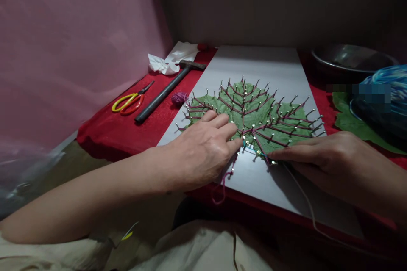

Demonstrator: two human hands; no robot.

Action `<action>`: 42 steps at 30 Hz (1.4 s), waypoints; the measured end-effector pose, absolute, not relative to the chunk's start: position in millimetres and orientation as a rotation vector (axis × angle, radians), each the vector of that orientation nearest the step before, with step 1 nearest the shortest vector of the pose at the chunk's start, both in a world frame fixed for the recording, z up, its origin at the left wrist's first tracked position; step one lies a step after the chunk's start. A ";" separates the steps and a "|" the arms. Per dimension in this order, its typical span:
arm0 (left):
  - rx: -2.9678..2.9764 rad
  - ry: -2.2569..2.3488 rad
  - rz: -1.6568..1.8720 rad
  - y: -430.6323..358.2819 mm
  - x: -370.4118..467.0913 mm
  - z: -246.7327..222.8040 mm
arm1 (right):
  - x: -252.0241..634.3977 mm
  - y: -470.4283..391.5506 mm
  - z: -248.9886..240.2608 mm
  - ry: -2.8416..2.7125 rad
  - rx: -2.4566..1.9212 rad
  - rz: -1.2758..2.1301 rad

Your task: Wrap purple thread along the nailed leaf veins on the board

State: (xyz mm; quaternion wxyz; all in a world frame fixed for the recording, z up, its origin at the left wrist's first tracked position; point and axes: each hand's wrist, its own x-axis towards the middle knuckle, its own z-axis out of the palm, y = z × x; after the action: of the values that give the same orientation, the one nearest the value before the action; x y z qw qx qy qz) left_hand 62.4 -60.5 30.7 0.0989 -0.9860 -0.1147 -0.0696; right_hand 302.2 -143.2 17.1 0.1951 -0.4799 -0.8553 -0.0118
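Note:
A green leaf [254,112] lies on a white board [260,65], with many nails standing along its edge and veins. Dark pink yarn [243,106] runs between the nails. My left hand [203,150] rests over the leaf's lower left part, fingers bent, fingertips near the lower nails; what they grip, if anything, is hidden. My right hand [333,163] is at the leaf's lower right, index finger stretched toward a nail, pinching blue yarn [251,148] that spans the lower nails. A pale strand trails from under it. A loose pink yarn end [219,197] hangs over the board's front edge.
On the red cloth [127,135] at the left lie scissors [132,100], a hammer [163,95], crumpled tissue [162,64] and a small purple yarn ball [179,98]. At the right are a metal bowl [352,57], a blue yarn bundle [389,93] and another leaf [349,120].

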 end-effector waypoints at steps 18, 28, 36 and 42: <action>-2.900 -0.358 -0.101 -68.9 64.4 25.5 | 307.0 -144.1 10.8 -2.363 -1.417 0.086; -2.939 -0.393 -0.112 -67.8 64.2 30.4 | 309.4 -144.7 6.3 -2.356 -1.465 0.100; -2.971 -0.334 -0.190 -61.0 59.0 29.0 | 306.7 -145.1 10.5 -2.376 -1.427 0.084; -2.953 -0.283 -0.178 -59.5 62.7 28.3 | 307.0 -146.2 13.4 -2.376 -1.431 0.122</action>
State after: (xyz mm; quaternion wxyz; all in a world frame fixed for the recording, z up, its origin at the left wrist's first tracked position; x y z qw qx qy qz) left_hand 62.7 -59.5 28.3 0.0848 -0.9901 -0.0948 -0.0595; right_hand 307.0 -146.2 13.4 0.1815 -0.5069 -0.8416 0.0432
